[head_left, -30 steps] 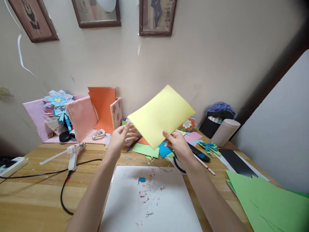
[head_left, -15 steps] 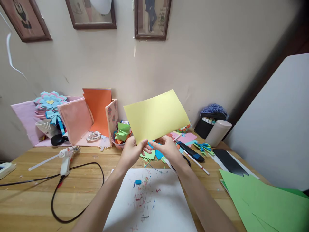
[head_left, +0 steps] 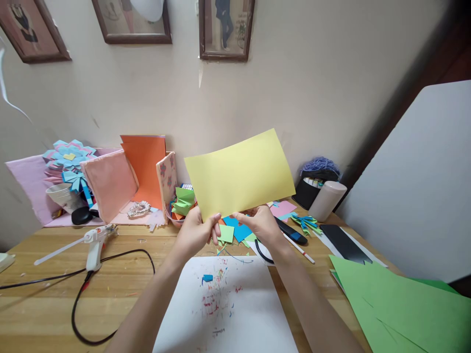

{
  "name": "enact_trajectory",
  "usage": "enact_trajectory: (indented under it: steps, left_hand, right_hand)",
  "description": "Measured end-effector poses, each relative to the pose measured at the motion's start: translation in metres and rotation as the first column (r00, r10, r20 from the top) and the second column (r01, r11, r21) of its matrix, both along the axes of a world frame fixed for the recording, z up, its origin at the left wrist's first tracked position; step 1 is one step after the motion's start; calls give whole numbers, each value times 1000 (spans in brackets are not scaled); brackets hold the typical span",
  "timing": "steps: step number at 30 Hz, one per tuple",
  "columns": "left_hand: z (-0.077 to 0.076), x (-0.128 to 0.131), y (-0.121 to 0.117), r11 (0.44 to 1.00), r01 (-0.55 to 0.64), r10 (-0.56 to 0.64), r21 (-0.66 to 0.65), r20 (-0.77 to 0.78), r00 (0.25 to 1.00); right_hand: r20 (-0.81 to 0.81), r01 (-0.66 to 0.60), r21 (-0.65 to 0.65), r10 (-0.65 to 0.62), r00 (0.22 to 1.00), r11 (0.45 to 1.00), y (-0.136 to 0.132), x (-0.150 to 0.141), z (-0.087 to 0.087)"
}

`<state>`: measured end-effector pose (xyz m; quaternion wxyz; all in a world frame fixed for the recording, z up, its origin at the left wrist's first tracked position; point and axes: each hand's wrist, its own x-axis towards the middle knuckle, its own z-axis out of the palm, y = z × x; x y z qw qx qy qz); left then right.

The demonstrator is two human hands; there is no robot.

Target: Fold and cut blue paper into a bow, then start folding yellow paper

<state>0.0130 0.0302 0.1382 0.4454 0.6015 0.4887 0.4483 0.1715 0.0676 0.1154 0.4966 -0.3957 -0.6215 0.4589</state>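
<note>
A plain yellow sheet of paper point(head_left: 241, 171) is held up, tilted, above the table, its right side higher than its left. My left hand point(head_left: 196, 233) pinches its lower edge near the left corner, thumb on the near face. Further right along the same edge, my right hand point(head_left: 259, 223) grips it between thumb and fingers; some of those fingers are hidden behind the paper. Under my forearms lies a white sheet point(head_left: 235, 323) marked with coloured streaks, with a small blue paper scrap point(head_left: 207, 278) on it.
A glue gun point(head_left: 96, 245) with a looping black cable stands at left. Behind it are fabric-covered holders point(head_left: 108, 186) with orange paper point(head_left: 147, 169). Green sheets point(head_left: 408, 304), a phone point(head_left: 346, 243), a box cutter point(head_left: 292, 231) and a pale cylinder point(head_left: 328, 201) are at right.
The yellow sheet's right side has risen slightly and its face shows a little wider. My right hand has shifted slightly right along the lower edge. The whole view has drifted a little.
</note>
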Motion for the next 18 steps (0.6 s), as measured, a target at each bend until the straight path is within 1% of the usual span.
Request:
enact_trajectory:
  steps: [2, 5, 8, 10, 13, 15, 16, 18]
  left_hand:
    - [5, -7, -2, 1000, 12, -13, -27, -32, 999]
    - [8, -21, -2, 998, 39, -42, -40, -74, 996]
    - [11, -36, -2, 997, 57, -62, -50, -111, 992]
    - [14, -43, -3, 995, 76, -83, -57, -142, 986]
    - [22, -51, -6, 996, 78, -85, -45, -159, 984]
    - [26, -58, -8, 998, 59, -65, -38, -174, 983]
    - [27, -63, -9, 998, 42, -48, -35, -183, 982]
    - [28, -75, -9, 1000, -2, -2, -21, -194, 981]
  right_hand:
    - [-11, 28, 7, -28, 1000, 1000, 2, 7, 3]
    - [-9, 75, 14, -75, 997, 997, 3, 19, 10]
    - [19, 137, -26, -136, 990, 990, 1, 31, 17]
    - [23, 152, -48, -151, 988, 987, 2, 37, 19]
    - [5, 125, -32, -125, 992, 992, 7, 48, 15]
    - [17, 143, -10, -143, 990, 990, 14, 59, 10]
    - [16, 178, 3, -178, 984, 984, 18, 65, 8]
    - [-31, 306, 28, -305, 952, 952, 26, 80, 6]
